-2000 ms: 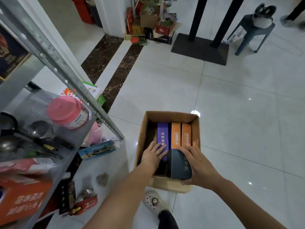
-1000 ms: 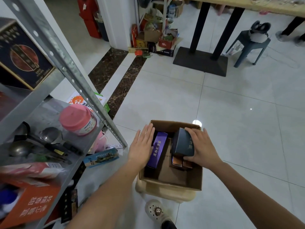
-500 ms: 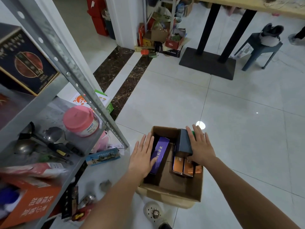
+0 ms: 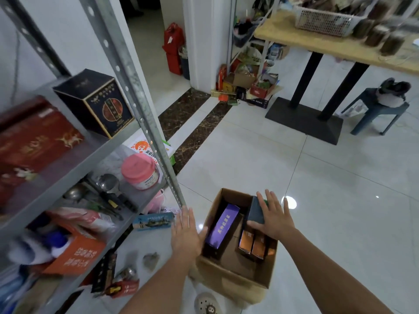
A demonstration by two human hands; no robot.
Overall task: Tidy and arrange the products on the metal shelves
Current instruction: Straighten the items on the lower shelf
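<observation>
**Both hands flat at the carton of boxes beside the shelves**

The right hand [image 4: 273, 219] lies open, fingers straight and spread, on top of a dark slate box [image 4: 255, 211] at the far right corner of a cardboard carton [image 4: 231, 283]. The thumb rests at that box's near edge. The left hand [image 4: 186, 232] is also open and flat, just outside the carton's left wall, with its thumb at the rim.

Inside the carton, a purple box [image 4: 223, 225] leans on its side with its long axis running from near to far. Yellow Chinese characters run along its length, though they are too blurred to read with confidence. Two orange boxes [image 4: 252, 243] stand upright side by side, just near of the dark box.

The carton sits on the tiled floor, to the right of the metal shelves [image 4: 136, 105]. On the shelves are a pink-lidded jar [image 4: 139, 171], metal ladles [image 4: 106, 182], a navy box with a red round emblem [image 4: 97, 103], a red gift box [image 4: 34, 141], and an orange carton with white Chinese lettering [image 4: 77, 254].
</observation>
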